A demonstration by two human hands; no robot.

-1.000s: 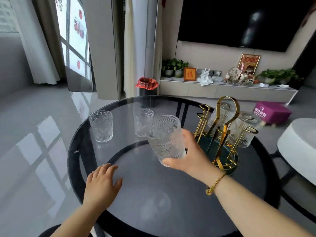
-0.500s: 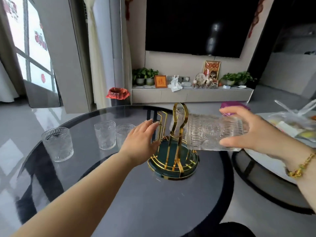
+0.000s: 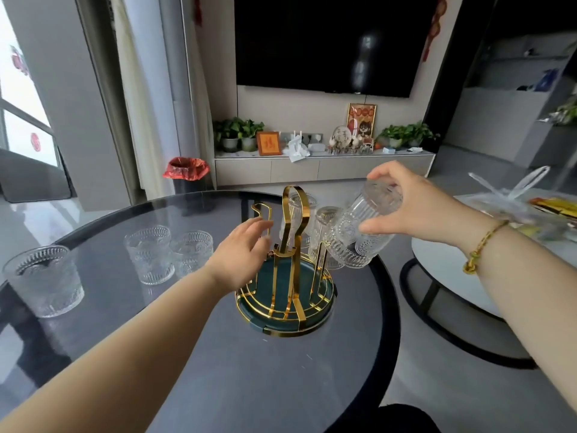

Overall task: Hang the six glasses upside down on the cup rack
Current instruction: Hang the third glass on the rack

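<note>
— On the round glass table (image 3: pixel 359 385), your right hand (image 3: pixel 415 207) grips an embossed glass (image 3: pixel 362 232) by its base, thumb below and fingers curled over the top. Which way does the glass point?

— Its long axis runs tilted, base up and to the right in your palm, mouth down and to the left, toward the gold cup rack (image 3: pixel 285 270). The rim hangs just above the rack's right-hand prong; whether it touches cannot be told.

— And your left hand (image 3: pixel 240 254)?

— Open, fingers spread, holding nothing. It sits against the rack's left prong, fingertips at its top.

— What already hangs there?

— Two inverted glasses (image 3: pixel 323 229) sit on the far prongs, behind the looped handle. The rack's green base lies flat on the table.

— The rest?

— Three upright glasses (image 3: pixel 150 254) stand to your left: two close together, one well apart near the table's edge.
</note>
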